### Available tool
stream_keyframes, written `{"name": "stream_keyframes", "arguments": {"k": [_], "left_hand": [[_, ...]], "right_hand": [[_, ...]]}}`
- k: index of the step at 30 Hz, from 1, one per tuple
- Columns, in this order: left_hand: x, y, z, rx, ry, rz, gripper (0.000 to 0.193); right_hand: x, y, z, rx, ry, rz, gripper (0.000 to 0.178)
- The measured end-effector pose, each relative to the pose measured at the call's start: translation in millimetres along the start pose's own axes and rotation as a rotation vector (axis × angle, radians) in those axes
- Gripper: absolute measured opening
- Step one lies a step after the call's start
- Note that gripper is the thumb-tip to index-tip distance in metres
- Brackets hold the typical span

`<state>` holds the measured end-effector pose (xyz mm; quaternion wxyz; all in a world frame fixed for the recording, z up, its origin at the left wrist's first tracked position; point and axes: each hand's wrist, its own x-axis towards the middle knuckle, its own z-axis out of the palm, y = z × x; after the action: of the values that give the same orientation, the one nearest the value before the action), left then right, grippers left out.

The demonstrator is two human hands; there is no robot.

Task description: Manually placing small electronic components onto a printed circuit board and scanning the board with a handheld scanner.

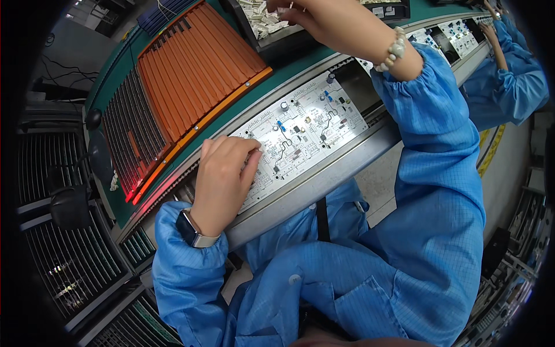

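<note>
A white printed circuit board (298, 130) carries small black, blue and silver components and lies flat on a metal rail track. My left hand (222, 170) rests over its left end, fingers curled and thumb bent toward them; whatever they pinch is hidden beneath. My right hand (300, 13) reaches over a black bin (247, 24) of small white parts (267, 22). Its fingers are bent down toward the parts, and the top edge cuts off some of the hand. What lies between those fingertips cannot be made out.
An orange ribbed rack (199, 66) stands on the green bench (292, 65), left of the bin. Along the metal rail (324, 173), more boards (459, 37) sit farther right, where a co-worker's blue sleeve (511, 58) shows. Dark slotted racks (75, 254) stand at the left.
</note>
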<state>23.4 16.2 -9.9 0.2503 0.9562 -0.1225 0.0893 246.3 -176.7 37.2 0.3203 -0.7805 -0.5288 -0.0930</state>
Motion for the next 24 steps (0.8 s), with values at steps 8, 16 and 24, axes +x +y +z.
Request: {"name": "stream_keyframes", "arguments": {"k": [8,16,24], "left_hand": [[1,-3,5,0.022,0.009,-0.032,0.013],[3,-1,3,0.023,-0.041,-0.076,0.008],[10,3,2,0.07,-0.042,-0.035,0.006]], "right_hand": [[-11,-27,-12,0.058,0.071,-0.066,0.013],[-29,-52,-23,0.09,0.096,-0.055,0.014],[-41,-77,-46,0.203,0.013,0.002,0.019]]}}
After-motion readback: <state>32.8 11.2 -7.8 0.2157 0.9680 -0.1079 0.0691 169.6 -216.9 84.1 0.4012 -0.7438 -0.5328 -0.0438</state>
